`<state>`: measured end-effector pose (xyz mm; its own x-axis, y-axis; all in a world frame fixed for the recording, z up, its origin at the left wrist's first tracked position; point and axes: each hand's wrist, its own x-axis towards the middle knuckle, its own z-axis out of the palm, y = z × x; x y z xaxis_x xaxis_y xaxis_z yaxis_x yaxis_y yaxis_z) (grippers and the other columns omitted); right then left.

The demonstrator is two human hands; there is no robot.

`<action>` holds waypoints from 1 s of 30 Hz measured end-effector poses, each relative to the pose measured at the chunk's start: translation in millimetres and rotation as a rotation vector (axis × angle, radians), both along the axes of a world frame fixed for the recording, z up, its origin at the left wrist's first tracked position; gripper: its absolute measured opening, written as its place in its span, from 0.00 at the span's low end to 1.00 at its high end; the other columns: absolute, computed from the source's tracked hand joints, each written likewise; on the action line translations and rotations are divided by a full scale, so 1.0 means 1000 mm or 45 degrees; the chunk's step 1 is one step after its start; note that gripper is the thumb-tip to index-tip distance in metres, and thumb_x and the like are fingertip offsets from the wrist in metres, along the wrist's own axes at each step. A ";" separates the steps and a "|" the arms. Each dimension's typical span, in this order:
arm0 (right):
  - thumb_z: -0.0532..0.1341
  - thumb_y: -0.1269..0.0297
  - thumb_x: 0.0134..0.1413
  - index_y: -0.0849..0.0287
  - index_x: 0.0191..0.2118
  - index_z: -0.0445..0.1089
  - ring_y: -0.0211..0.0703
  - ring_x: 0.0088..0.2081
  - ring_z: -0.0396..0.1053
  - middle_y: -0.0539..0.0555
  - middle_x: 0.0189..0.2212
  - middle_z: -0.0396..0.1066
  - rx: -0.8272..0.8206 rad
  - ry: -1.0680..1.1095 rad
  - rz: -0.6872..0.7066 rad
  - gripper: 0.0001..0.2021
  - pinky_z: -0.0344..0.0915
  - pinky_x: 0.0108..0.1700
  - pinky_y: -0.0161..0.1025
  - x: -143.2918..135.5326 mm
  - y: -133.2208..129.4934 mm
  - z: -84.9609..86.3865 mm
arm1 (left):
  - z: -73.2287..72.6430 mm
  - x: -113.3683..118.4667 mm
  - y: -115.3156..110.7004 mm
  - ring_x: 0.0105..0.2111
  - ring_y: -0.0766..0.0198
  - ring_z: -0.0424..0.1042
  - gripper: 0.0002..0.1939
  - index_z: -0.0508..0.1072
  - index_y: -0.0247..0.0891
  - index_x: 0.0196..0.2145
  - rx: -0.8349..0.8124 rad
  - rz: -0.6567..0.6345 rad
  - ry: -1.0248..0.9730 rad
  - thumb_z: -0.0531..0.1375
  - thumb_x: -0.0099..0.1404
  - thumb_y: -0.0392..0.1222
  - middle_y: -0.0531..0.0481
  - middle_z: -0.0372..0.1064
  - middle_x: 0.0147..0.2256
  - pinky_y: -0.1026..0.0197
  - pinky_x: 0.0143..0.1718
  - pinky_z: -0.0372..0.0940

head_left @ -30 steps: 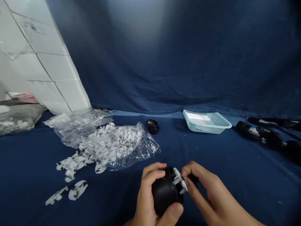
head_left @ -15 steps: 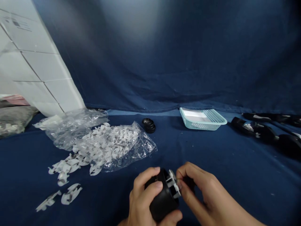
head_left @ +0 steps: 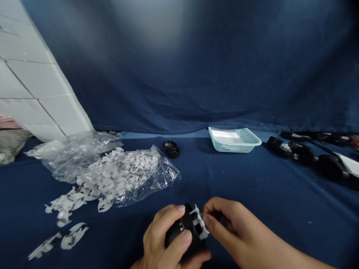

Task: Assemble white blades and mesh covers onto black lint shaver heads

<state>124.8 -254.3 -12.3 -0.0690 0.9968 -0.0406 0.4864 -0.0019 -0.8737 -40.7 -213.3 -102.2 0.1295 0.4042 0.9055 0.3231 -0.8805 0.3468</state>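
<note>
My left hand (head_left: 165, 239) is wrapped round a black cylindrical housing (head_left: 188, 228) low in the middle of the view, its open end tilted to the right. A white plastic piece (head_left: 199, 222) with prongs sits partly in that open end and sticks out of it. The fingertips of my right hand (head_left: 224, 220) pinch the outer side of the white piece. Small pale marks show on the housing's wall between my left fingers. Whatever lies deeper inside the housing is hidden.
A clear plastic bag (head_left: 126, 175) spills many white plastic pieces (head_left: 70, 201) on the left. Black rings (head_left: 171, 149) are stacked behind it. A light-blue basket (head_left: 235, 144) holding white paper stands at the back. Black parts (head_left: 305, 153) lie on the right, before a blue curtain (head_left: 179, 74).
The scene has shifted left as my head turned slightly right. Both hands keep hold; the housing has turned a little, and its pale marks now show.
</note>
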 end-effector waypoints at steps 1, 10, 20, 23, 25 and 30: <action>0.51 0.62 0.61 0.56 0.31 0.68 0.42 0.29 0.71 0.52 0.25 0.72 -0.013 -0.001 -0.031 0.11 0.69 0.29 0.34 0.001 0.000 -0.001 | 0.001 0.000 0.000 0.47 0.53 0.70 0.19 0.65 0.48 0.50 -0.011 -0.009 -0.005 0.63 0.63 0.48 0.46 0.63 0.53 0.47 0.47 0.70; 0.57 0.71 0.55 0.56 0.38 0.65 0.44 0.37 0.68 0.52 0.33 0.69 0.358 -0.090 -0.044 0.05 0.67 0.39 0.41 0.011 -0.005 -0.005 | -0.003 -0.003 0.003 0.48 0.51 0.69 0.28 0.61 0.41 0.55 -0.053 -0.145 0.065 0.66 0.60 0.47 0.40 0.64 0.52 0.51 0.45 0.70; 0.57 0.75 0.56 0.57 0.33 0.70 0.43 0.33 0.69 0.52 0.30 0.71 0.663 -0.110 0.021 0.07 0.65 0.36 0.42 0.014 -0.002 -0.011 | 0.005 0.001 0.002 0.46 0.52 0.71 0.29 0.60 0.42 0.56 -0.145 -0.184 -0.013 0.65 0.60 0.50 0.40 0.65 0.50 0.52 0.43 0.71; 0.57 0.77 0.53 0.59 0.30 0.68 0.41 0.29 0.67 0.51 0.26 0.70 0.775 -0.183 0.027 0.07 0.63 0.34 0.42 0.012 -0.001 -0.011 | 0.000 -0.002 0.001 0.46 0.52 0.71 0.28 0.62 0.41 0.54 -0.103 -0.174 0.022 0.65 0.60 0.50 0.40 0.65 0.51 0.52 0.44 0.71; 0.57 0.77 0.52 0.59 0.28 0.67 0.41 0.28 0.67 0.50 0.25 0.69 0.739 -0.186 0.017 0.07 0.63 0.34 0.42 0.010 -0.001 -0.012 | -0.004 -0.003 0.000 0.47 0.52 0.70 0.27 0.63 0.42 0.54 -0.083 -0.171 0.036 0.65 0.60 0.50 0.40 0.65 0.51 0.51 0.46 0.70; 0.55 0.73 0.54 0.59 0.26 0.65 0.43 0.29 0.67 0.52 0.24 0.69 0.573 -0.104 -0.031 0.07 0.63 0.33 0.41 0.007 -0.002 -0.019 | -0.014 0.000 -0.004 0.48 0.50 0.70 0.24 0.62 0.48 0.55 -0.073 -0.105 -0.024 0.62 0.63 0.51 0.43 0.64 0.52 0.47 0.45 0.70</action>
<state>131.5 -256.3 -31.5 -0.0597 0.9177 0.3929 0.5581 0.3570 -0.7490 -40.5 -216.9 -116.2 0.1478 0.4441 0.8837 0.2435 -0.8824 0.4027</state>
